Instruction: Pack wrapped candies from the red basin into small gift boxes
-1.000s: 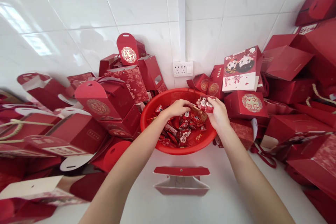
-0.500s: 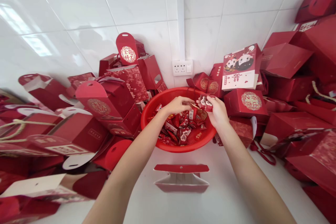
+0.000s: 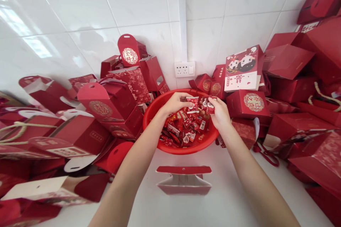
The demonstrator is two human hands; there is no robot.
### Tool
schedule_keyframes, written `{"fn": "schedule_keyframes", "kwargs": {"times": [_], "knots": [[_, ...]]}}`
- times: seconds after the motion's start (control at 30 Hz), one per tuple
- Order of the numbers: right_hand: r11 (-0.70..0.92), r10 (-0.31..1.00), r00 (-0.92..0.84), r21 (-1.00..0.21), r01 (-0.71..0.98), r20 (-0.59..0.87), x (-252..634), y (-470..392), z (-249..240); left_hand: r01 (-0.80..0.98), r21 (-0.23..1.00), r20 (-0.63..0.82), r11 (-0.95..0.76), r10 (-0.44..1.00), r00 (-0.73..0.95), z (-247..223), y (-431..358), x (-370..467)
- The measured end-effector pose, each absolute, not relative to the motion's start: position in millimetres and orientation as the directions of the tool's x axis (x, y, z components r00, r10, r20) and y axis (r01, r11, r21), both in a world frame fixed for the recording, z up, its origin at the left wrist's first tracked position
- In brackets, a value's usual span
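Between the fingertips of my left hand (image 3: 176,103) is a small red-and-white candy packet (image 3: 192,105). My right hand (image 3: 220,112) is closed on dark red candy packets (image 3: 205,104) with white lettering; how many is unclear. The two hands hold their packets side by side over a red plastic basket (image 3: 151,136). Wrapped candies (image 3: 183,127), mostly red, lie heaped inside it. Nearer to me, a red paper gift box (image 3: 183,188) stands upright on the white table with its top open.
Red gift boxes crowd the left side, among them a box with a rounded flap (image 3: 106,103). More boxes pile up at the right, with a panda-printed box (image 3: 241,67) among them. Behind the basket, a power socket (image 3: 184,69) sits on the tiled wall (image 3: 146,0).
My left hand has lifted slightly from over the candies, and a red-and-white packet now shows in its fingers. The right hand has barely moved and keeps its packets.
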State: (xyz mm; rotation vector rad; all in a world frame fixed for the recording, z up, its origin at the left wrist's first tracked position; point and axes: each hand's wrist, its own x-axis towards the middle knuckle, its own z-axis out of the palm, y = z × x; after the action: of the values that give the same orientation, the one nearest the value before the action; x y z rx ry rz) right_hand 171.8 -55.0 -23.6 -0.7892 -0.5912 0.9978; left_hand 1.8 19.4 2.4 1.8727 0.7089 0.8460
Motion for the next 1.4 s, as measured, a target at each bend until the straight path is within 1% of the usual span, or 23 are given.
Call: {"fn": "schedule_keyframes", "kwargs": {"times": [0.07, 0.2, 0.33, 0.4, 0.47, 0.53, 0.6, 0.7, 0.77, 0.87, 0.93, 1.07, 1.3, 1.4], "knots": [[0.299, 0.91, 0.406, -0.807, -0.509, 0.081, 171, -56, -23, 0.012, 0.928, 0.309, -0.372, 0.788, 0.532, 2, 20, 3], [0.262, 0.934, 0.349, -0.808, -0.528, 0.075, 173, -58, -22, -0.08, 0.922, 0.373, -0.378, 0.816, 0.442, 1, 21, 7], [0.169, 0.969, 0.246, -0.788, -0.592, 0.024, 176, -60, -18, -0.153, 0.87, 0.484, -0.469, 0.75, 0.451, 1, 20, 7], [0.128, 0.982, 0.188, -0.747, -0.652, 0.004, 178, -61, -16, -0.12, 0.845, 0.508, -0.522, 0.709, 0.489, 1, 20, 6], [0.113, 0.985, 0.174, -0.712, -0.693, -0.013, 179, -62, -15, -0.055, 0.837, 0.481, -0.544, 0.686, 0.546, 0, 19, 5], [0.114, 0.983, 0.18, -0.713, -0.692, -0.018, 180, -62, -14, -0.024, 0.852, 0.435, -0.523, 0.681, 0.589, 0, 18, 5], [0.138, 0.979, 0.204, -0.73, -0.669, -0.002, 180, -61, -15, -0.04, 0.885, 0.392, -0.463, 0.699, 0.598, -1, 17, 7], [0.209, 0.962, 0.271, -0.752, -0.625, 0.041, 178, -59, -17, -0.075, 0.943, 0.302, -0.323, 0.742, 0.599, 0, 14, 11], [0.251, 0.95, 0.303, -0.774, -0.581, 0.08, 176, -58, -19, -0.062, 0.957, 0.265, -0.283, 0.772, 0.578, -1, 13, 15], [0.289, 0.944, 0.293, -0.805, -0.518, 0.151, 175, -58, -21, -0.023, 0.936, 0.31, -0.352, 0.789, 0.531, -4, 11, 21], [0.297, 0.944, 0.28, -0.812, -0.502, 0.172, 176, -58, -22, -0.031, 0.933, 0.315, -0.358, 0.774, 0.549, -6, 11, 23], [0.282, 0.946, 0.291, -0.814, -0.508, 0.146, 178, -57, -23, -0.053, 0.947, 0.289, -0.317, 0.764, 0.576, -7, 11, 22], [0.228, 0.965, 0.238, -0.812, -0.537, 0.113, 174, -61, -18, -0.115, 0.904, 0.412, -0.412, 0.769, 0.489, -7, 11, 24], [0.219, 0.97, 0.209, -0.815, -0.537, 0.123, 174, -62, -18, -0.1, 0.891, 0.435, -0.442, 0.773, 0.461, -9, 12, 26]]}}
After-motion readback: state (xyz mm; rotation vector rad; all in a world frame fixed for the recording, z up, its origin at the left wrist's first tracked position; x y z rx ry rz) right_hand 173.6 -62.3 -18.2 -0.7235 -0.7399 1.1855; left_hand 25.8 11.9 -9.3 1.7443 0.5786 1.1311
